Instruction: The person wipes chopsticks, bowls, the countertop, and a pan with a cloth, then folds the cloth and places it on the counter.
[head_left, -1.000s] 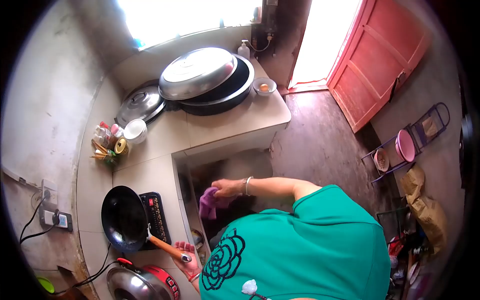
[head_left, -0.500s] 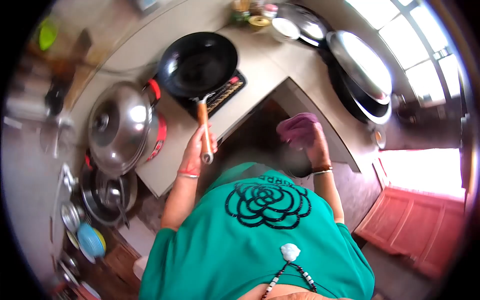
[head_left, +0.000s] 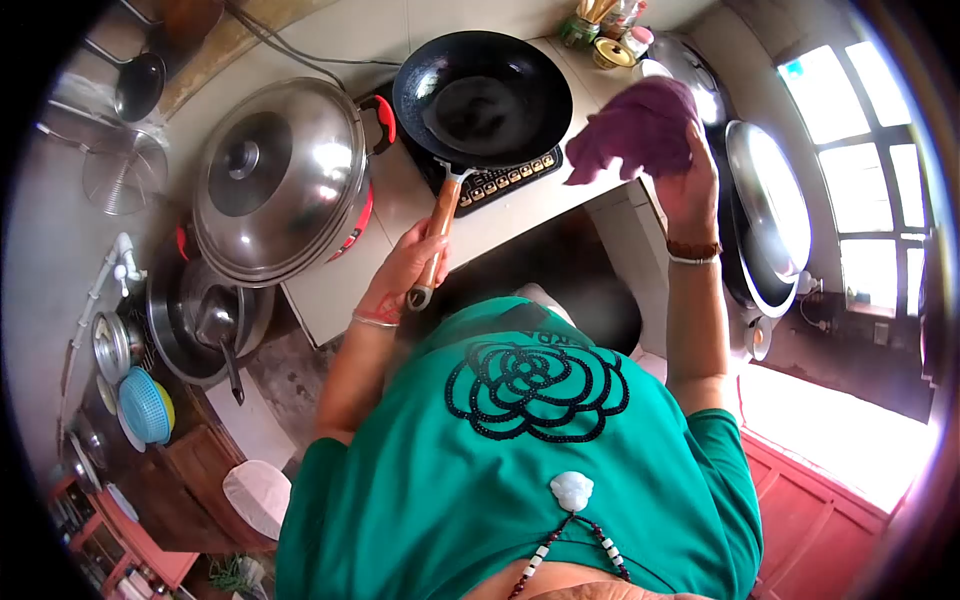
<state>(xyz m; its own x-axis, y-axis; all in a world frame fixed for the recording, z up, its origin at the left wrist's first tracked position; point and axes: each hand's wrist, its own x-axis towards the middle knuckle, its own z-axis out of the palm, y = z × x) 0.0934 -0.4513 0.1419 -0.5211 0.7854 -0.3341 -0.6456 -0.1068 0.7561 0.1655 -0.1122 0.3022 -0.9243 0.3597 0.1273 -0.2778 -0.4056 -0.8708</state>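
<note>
A black wok (head_left: 490, 105) rests on a black induction cooker (head_left: 510, 183) with a row of buttons along its front. My left hand (head_left: 408, 265) is closed around the wok's wooden handle (head_left: 443, 220). On the right, my right hand (head_left: 692, 190) is raised and grips a purple cloth (head_left: 638, 130), which hangs bunched from the fingers toward the wok. The cloth is apart from the wok. Some dark sheen shows on the wok's inner bottom; whether it is wet I cannot tell.
A big lidded steel pot (head_left: 285, 190) with red handles stands left of the cooker. Below it lies a dark basin (head_left: 180, 320) with a ladle (head_left: 217, 320). Another large wok with a lid (head_left: 770, 190) sits by the window. Small jars (head_left: 612, 52) stand at the back.
My right hand has lifted the purple cloth up and forward, closer to the wok. My left hand keeps its hold on the handle. The camera view has shifted and turned.
</note>
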